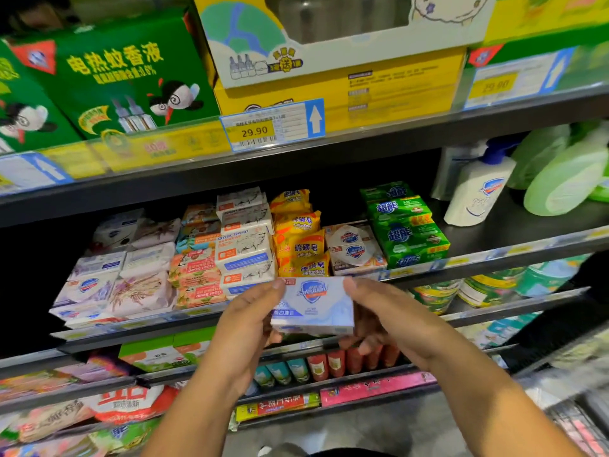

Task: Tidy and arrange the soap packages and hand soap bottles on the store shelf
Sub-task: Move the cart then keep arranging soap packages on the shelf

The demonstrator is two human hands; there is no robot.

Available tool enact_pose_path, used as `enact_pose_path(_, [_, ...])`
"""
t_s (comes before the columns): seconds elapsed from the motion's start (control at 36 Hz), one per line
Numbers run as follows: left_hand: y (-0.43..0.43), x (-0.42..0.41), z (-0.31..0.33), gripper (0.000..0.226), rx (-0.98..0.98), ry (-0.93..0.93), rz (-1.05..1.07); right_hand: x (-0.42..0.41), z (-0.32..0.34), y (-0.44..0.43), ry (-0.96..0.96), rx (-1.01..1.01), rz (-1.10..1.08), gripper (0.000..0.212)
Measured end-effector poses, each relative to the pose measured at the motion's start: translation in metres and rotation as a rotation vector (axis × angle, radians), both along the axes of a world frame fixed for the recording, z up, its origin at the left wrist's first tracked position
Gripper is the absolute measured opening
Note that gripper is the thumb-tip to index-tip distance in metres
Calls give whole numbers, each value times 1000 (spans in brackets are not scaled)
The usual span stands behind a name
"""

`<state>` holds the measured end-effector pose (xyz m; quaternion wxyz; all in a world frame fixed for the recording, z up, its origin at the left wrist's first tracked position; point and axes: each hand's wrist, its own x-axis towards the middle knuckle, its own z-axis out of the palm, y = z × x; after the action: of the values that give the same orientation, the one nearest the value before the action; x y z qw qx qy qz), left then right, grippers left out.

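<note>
A pale blue and white soap box [313,305] with a shield logo is held in front of the soap shelf [494,255]. My left hand [250,319] grips its left edge and my right hand [385,315] grips its right edge, fingers curled underneath. Behind it the shelf carries stacked soap packages: lilac packs [108,285], peach goat soap packs [196,275], white goat soap boxes [245,245], yellow sulfur soap packs [298,239], red-logo white boxes [352,247] and green packs [405,225]. A white hand soap bottle [478,192] with a blue pump stands at the right.
Green refill pouches [563,179] lean beside the bottle. The shelf above holds green [108,80] and yellow boxes [342,77] with a 29.90 price tag [273,125]. Lower shelves carry tubes [333,361] and bags [128,404]. A wire basket edge [580,427] sits at lower right.
</note>
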<state>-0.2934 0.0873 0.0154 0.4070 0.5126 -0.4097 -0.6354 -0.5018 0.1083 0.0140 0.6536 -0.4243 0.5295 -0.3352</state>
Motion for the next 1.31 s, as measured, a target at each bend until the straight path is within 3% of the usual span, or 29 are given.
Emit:
enact_pose_path(0.19, [-4,10,8,33,-230,19,-22,7,13,-15,-120,10,-2,69])
enact_pose_path(0.31, [-5,23,14,43,-387,-38,-91,17,27,-26,-185,-86,-48,38])
enact_pose_path(0.42, [-12,43,18,28,-433,-87,-76,28,30,-41,-88,-239,54,19])
enact_pose_path(0.53, [-15,64,24,35,-483,-284,-85,47,29,-56,-82,-365,166,32])
enact_pose_path(0.67, [-22,85,34,54,-636,-713,-134,70,26,-70,-123,-467,270,53])
enact_pose_path(0.75, [-23,106,29,45,-660,-723,-150,87,25,-81,-98,-486,352,64])
enact_pose_path(0.81, [-22,122,24,37,-630,-693,-97,96,26,-90,10,-551,420,57])
enact_pose_path(0.92, [-21,157,15,33,-573,-766,61,105,29,-122,463,-713,355,35])
enact_pose_path(1.08, [-47,226,4,28,-613,-940,287,134,20,-173,988,-658,406,65])
enact_pose_path(1.19, [-74,266,3,32,-561,-1039,325,153,8,-188,1131,-728,408,73])
enact_pose_path(1.31, [-104,295,5,39,-542,-1233,217,162,-8,-190,1300,-732,460,71])
